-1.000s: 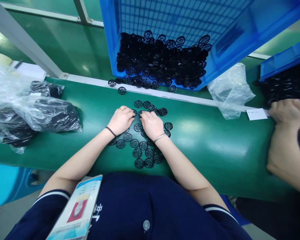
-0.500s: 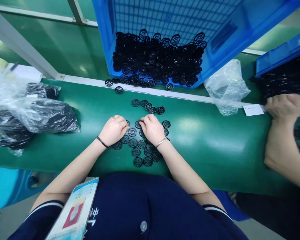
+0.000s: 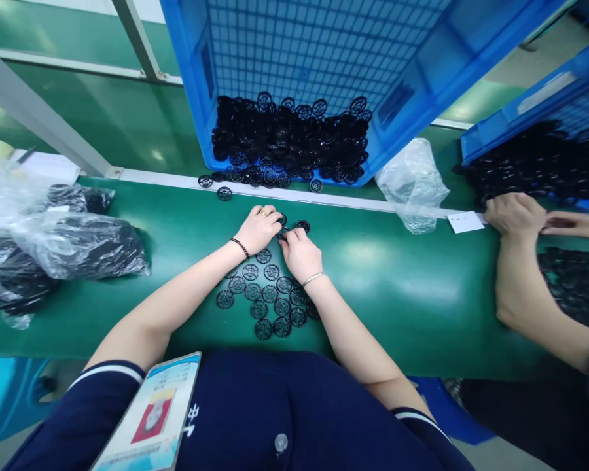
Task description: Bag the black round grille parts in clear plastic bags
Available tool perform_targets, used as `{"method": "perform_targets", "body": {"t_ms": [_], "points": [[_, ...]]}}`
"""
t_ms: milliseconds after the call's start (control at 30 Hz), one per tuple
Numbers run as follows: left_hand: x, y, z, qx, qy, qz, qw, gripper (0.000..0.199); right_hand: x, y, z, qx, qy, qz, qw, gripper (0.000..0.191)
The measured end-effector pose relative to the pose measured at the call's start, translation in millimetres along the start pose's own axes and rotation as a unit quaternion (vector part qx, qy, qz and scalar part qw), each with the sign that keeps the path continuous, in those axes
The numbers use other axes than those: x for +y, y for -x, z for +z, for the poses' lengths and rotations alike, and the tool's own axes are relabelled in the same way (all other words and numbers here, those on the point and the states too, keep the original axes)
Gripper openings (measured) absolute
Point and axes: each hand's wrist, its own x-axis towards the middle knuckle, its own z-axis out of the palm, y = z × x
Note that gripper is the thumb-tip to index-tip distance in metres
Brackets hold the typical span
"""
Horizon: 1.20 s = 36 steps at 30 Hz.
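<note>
Several round black spoked discs (image 3: 258, 309) lie flat on the green table (image 3: 387, 281) in front of me. Beyond them, my left hand (image 3: 260, 230), with a ring and a dark braided bracelet, has its fingers pressed together at a black disc (image 3: 283, 220). My right hand (image 3: 300, 256), wearing a silver bangle, pinches at a dark disc beside it; the fingertips of both hands are close together. Another disc (image 3: 303, 226) lies just past my right hand. Under the right wrist, part of the group of discs is hidden.
A tilted blue crate (image 3: 402, 140) full of black discs stands behind the white strip (image 3: 161, 180). Bagged black parts (image 3: 93, 245) lie left. A clear bag (image 3: 415, 186), a white card (image 3: 465, 222) and a second crate (image 3: 500, 131) are right, by a co-worker's hands (image 3: 515, 214).
Both my hands have moved farther from my body, the left also rightward, to the far discs. More of the near discs are uncovered. The view has shifted slightly.
</note>
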Motion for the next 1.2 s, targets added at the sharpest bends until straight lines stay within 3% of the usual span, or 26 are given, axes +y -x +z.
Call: {"method": "perform_targets", "body": {"t_ms": [300,567,767,900,1100,1200], "points": [[5,18,-0.8,-0.023,0.032,-0.031,0.999,0.015,8,16,4,0.047,-0.047,-0.050,0.997,0.021],[13,36,-4.1,-0.010,0.123,-0.118,0.985,0.022,16,16,2,0.053,-0.130,0.006,0.990,0.030],[10,46,-6.4,-0.012,0.133,-0.154,0.979,0.014,17,10,0,0.044,-0.102,0.023,0.994,0.032],[1,45,-12.0,0.000,0.108,-0.162,0.981,0.013,20,12,-1,0.049,-0.060,0.008,0.997,0.029],[-26,30,-16.6,0.023,0.062,-0.195,0.979,0.024,40,-1,-5,0.154,-0.055,-0.029,0.986,0.024],[-33,23,-15.4,0.025,0.052,-0.211,0.976,0.017,47,-12,-4,0.133,-0.070,-0.042,0.988,0.019]]}}
